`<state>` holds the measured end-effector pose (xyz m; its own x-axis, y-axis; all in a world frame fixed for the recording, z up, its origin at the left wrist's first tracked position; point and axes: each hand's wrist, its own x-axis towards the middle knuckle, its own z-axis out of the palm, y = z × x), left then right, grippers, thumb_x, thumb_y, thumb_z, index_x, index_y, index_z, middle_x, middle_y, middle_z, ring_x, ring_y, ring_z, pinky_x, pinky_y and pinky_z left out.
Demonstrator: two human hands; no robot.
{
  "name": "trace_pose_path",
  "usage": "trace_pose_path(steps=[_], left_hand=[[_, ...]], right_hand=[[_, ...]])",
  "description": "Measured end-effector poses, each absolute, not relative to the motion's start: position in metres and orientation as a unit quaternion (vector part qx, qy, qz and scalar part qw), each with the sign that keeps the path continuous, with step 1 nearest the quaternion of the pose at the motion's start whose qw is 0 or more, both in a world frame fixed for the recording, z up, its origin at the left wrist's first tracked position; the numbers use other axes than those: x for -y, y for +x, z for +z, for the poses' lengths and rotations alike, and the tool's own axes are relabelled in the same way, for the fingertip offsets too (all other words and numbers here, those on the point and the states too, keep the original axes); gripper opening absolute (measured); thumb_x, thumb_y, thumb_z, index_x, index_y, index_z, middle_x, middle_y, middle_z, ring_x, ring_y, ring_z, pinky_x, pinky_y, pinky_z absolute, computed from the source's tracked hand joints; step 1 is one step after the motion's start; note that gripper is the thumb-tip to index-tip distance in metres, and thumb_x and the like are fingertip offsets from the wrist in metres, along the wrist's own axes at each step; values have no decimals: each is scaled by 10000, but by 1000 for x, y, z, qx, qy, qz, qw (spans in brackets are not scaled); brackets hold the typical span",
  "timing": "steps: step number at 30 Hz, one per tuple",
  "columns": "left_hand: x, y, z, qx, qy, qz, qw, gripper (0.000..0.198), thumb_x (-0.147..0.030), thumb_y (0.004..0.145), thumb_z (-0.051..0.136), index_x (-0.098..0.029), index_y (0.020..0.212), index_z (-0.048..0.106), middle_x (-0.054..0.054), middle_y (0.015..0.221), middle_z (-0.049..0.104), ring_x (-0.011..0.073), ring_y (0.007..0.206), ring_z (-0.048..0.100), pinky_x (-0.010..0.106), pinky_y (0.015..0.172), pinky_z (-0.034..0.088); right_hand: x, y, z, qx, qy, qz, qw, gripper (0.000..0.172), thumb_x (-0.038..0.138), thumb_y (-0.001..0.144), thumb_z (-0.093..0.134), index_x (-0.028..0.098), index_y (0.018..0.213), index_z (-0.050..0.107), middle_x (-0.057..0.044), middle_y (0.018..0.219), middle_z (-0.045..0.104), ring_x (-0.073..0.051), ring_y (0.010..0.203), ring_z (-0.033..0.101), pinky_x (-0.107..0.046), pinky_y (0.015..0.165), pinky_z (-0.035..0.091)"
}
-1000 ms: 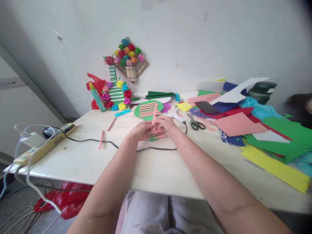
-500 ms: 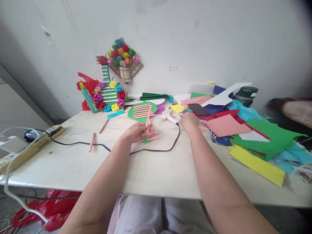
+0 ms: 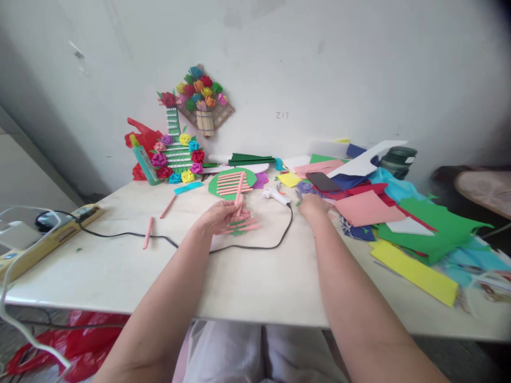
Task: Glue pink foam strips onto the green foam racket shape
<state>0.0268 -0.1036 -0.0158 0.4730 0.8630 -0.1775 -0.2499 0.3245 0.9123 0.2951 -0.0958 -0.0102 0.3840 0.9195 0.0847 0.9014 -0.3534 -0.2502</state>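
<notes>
My left hand pinches a pink rolled-paper stick, which points up and away. Under and beside those fingers lie more pink strips and a bit of green paper. Just behind is a green paper shape with a row of pink sticks across it. My right hand is closed low over the table, right of a white glue gun. A small greyish tip shows at its fingers; I cannot make out what it belongs to.
Two pink sticks lie at left, near a black cord and a power strip. Paper-flower decorations and a glue bottle stand at the back. Coloured paper sheets and a phone cover the right side.
My right hand has drawn slightly back toward me, and a small greyish tip now shows at its fingers. The left hand keeps its hold on the pink stick. The view has shifted slightly.
</notes>
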Motion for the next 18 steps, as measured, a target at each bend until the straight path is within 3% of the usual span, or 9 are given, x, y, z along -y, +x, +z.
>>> trace_pose_path(steps=[5,9,14,18], left_hand=[[103,24,-16,-345,470,388,714,126,-112,805,510,-28,839,597,143,787,663,135,665,654,161,628,535],[101,19,-16,-334,488,395,703,132,-111,814,493,-36,835,599,136,799,666,137,690,655,151,615,533],[100,11,-16,-331,502,397,694,143,-124,814,499,-39,862,603,135,809,665,164,760,655,160,623,538],[103,7,-13,-323,507,382,702,149,-122,817,493,-36,861,607,131,797,663,165,750,657,163,621,539]], right_hand=[[103,288,3,520,-838,5,164,313,256,712,558,133,989,634,-192,1026,603,-271,959,579,-364,770,444],[102,276,7,572,-779,7,256,287,269,715,546,196,974,648,-108,960,647,-231,910,592,-293,710,451],[104,252,7,647,-608,260,380,317,332,705,588,154,964,627,-46,779,648,-112,573,566,-186,451,404],[110,247,8,679,-511,385,361,309,400,679,619,141,848,622,-23,674,592,-51,449,474,-157,349,292]])
